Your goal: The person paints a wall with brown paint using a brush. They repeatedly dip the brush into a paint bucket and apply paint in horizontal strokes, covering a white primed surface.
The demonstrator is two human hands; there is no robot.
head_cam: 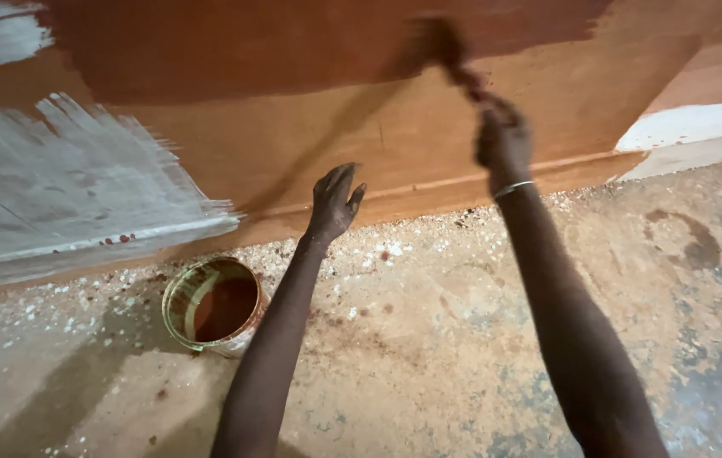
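Brush [454, 59] | blurry, in the right hand [503, 140], its grip shut tight round the handle, tip just above it on the brown board [429, 144] | left hand [333, 202] flat on the board, fingers open, held nothing | paint tin [211, 305] on the floor [462, 339], below and left of that hand

Bare concrete floor [462, 339], stained and speckled with white flecks and reddish drips. White-smeared wall patch [55, 195] at far left, pale strip [691, 127] at far right. Even daylight.
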